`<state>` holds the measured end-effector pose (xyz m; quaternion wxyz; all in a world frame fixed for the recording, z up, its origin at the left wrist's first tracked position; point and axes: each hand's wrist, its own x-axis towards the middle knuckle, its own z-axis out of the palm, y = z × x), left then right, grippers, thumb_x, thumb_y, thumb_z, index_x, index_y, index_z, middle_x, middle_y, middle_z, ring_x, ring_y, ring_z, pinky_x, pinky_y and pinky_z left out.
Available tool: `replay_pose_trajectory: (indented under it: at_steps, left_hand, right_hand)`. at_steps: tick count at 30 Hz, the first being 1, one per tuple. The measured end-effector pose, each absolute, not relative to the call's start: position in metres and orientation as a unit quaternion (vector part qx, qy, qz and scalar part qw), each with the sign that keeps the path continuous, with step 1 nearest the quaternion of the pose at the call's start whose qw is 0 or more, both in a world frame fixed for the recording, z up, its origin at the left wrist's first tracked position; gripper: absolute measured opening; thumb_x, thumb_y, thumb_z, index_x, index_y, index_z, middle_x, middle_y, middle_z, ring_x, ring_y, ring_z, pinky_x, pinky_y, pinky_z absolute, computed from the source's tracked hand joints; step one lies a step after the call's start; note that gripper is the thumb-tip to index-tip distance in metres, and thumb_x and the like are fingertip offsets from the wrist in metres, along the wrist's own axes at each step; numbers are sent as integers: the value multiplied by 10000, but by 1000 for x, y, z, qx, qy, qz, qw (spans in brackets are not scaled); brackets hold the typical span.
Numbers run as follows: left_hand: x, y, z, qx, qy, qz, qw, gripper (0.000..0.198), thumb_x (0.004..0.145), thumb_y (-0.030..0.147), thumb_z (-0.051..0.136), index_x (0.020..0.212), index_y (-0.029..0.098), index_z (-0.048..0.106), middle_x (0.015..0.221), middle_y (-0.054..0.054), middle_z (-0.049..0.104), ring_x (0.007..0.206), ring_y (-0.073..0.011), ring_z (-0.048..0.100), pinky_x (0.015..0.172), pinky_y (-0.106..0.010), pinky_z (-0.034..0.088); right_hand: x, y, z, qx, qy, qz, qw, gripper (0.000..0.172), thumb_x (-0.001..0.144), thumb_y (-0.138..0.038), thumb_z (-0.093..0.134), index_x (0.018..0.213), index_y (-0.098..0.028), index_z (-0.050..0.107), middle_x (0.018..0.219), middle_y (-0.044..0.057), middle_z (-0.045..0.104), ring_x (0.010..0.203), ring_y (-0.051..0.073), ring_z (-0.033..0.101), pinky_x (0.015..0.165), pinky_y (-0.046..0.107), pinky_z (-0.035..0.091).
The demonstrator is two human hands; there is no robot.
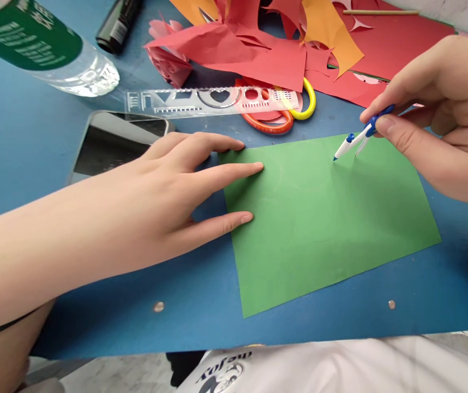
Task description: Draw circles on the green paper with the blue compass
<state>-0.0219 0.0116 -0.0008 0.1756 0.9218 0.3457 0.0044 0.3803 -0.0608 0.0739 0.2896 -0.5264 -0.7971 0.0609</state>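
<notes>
A sheet of green paper (340, 218) lies on the blue table, with faint curved lines drawn on its left half. My left hand (193, 185) rests at the sheet's left edge, fingers spread and fingertips on the paper. My right hand (434, 120) pinches the top of a blue and white drawing compass (360, 134) between thumb and finger. The compass leans over the upper right part of the sheet, its legs close together and its tips at or just above the paper.
Behind the sheet lie a clear stencil ruler (201, 102), scissors with red and yellow handles (308, 101), and red paper scraps (238, 60). A phone (115, 142) lies partly behind my left hand. A water bottle (49, 43) and a black marker-like cylinder (117, 27) are at upper left.
</notes>
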Motion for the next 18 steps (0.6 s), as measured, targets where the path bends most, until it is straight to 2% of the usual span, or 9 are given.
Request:
replay_pose_trajectory:
  at_steps: [4, 9, 14, 18]
  left_hand:
    - [-20, 10, 2, 916, 355, 3, 184, 737, 1185, 786, 550, 1805, 435, 744, 1926, -86, 612, 1756, -503, 621, 1575, -707, 466]
    - [-16, 9, 4, 916, 358, -3, 181, 764, 1204, 781, 480, 1798, 373, 733, 1910, -116, 616, 1752, -511, 601, 1564, -746, 459]
    - [-18, 10, 0, 918, 354, 10, 180, 762, 1170, 780, 513, 1774, 388, 761, 1901, -112, 617, 1709, -573, 628, 1532, -790, 489]
    - [-21, 9, -1, 925, 341, -2, 168, 749, 1223, 768, 461, 1828, 401, 707, 1928, -119, 576, 1720, -541, 611, 1535, -769, 491]
  right_hand:
    - [384, -57, 71, -504, -808, 66, 299, 42, 1109, -317, 767, 1149, -330, 766, 1182, -114, 879, 1062, 131, 888, 1024, 400, 707]
    - [385, -55, 70, -512, -805, 66, 292, 52, 1117, -300, 755, 1159, -324, 773, 1194, -95, 881, 1047, 141, 869, 1036, 425, 696]
    - [386, -53, 70, -506, -810, 74, 289, 84, 1112, -337, 743, 1186, -338, 782, 1221, -79, 878, 1102, 176, 891, 1078, 457, 726]
    - [387, -52, 69, -512, -807, 67, 288, 73, 1115, -362, 752, 1174, -340, 791, 1213, -78, 886, 1115, 183, 905, 1086, 462, 743]
